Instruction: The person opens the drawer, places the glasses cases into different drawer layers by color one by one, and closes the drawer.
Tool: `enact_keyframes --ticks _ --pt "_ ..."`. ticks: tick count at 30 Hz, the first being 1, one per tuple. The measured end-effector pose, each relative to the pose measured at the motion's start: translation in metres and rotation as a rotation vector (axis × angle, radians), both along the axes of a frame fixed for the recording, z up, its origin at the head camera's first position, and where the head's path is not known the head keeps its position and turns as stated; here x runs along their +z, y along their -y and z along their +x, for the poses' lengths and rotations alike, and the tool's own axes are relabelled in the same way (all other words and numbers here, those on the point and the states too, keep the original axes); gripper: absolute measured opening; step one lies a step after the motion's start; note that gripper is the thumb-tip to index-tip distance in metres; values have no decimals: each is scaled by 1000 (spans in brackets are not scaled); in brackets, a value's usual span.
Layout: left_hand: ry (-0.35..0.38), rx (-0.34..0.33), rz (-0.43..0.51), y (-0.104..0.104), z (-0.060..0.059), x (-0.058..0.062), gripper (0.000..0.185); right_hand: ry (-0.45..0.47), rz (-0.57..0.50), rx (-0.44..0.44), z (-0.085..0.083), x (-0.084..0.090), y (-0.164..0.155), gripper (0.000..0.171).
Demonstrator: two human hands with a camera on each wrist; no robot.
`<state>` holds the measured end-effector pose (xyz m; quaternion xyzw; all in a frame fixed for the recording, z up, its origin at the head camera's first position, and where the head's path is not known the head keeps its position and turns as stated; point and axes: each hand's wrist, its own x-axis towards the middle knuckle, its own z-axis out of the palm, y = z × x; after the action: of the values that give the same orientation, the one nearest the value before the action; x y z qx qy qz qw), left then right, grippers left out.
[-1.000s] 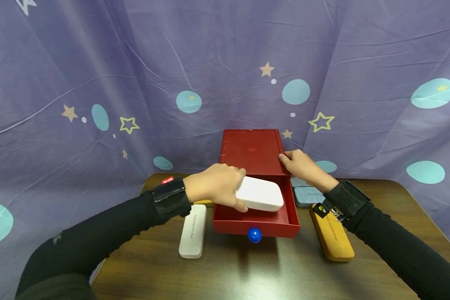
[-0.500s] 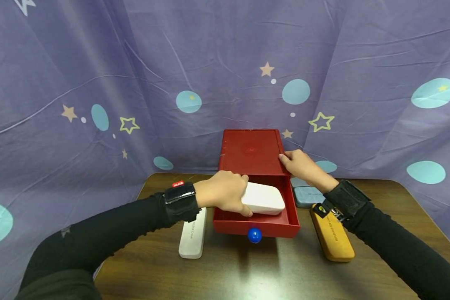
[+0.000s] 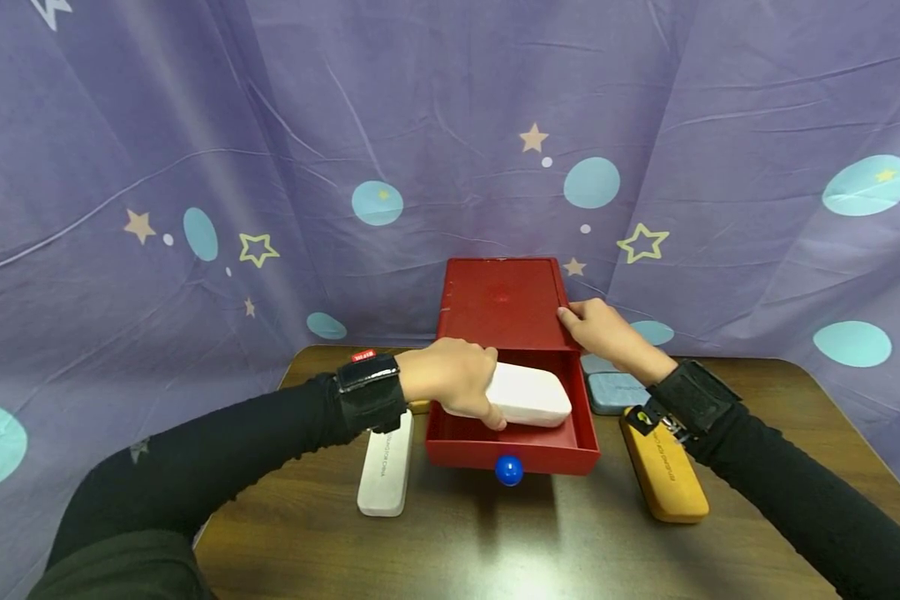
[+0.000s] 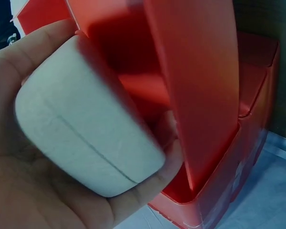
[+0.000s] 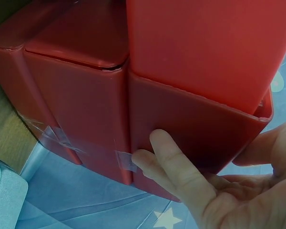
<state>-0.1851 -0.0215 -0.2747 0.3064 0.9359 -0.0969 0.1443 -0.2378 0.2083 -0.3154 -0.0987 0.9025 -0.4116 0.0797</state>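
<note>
A white glasses case (image 3: 528, 395) lies tilted inside the pulled-out red drawer (image 3: 513, 457), which has a round blue knob (image 3: 509, 470). My left hand (image 3: 456, 377) grips the case's left end, the thumb on its near side. In the left wrist view the end of the glasses case (image 4: 90, 119) faces the camera, cradled between thumb and fingers. My right hand (image 3: 603, 332) holds the right side of the red drawer cabinet (image 3: 502, 304). Its fingers (image 5: 176, 164) press flat on the cabinet's side in the right wrist view, with the thumb round the edge.
Left of the drawer lies another white case (image 3: 386, 467), with a yellow case (image 3: 418, 407) partly hidden behind it. To the right are a yellow case (image 3: 666, 471) and a blue case (image 3: 613, 393). A patterned purple curtain (image 3: 450, 167) hangs behind the wooden table (image 3: 285, 517).
My left hand has lowered the white glasses case into the drawer and shifted slightly right, still gripping it. My right hand stays where it was on the cabinet.
</note>
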Motion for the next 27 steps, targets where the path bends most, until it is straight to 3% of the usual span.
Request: enact_keyframes --ticks 9,18,27 --pt "19 2 -68 -7 -1 5 70 8 -7 7 0 1 0 48" --pt "27 -21 -103 -15 -3 11 45 -5 5 12 1 2 -1 48" --pt "40 -22 -122 -24 1 5 36 -4 25 8 1 1 -1 48"
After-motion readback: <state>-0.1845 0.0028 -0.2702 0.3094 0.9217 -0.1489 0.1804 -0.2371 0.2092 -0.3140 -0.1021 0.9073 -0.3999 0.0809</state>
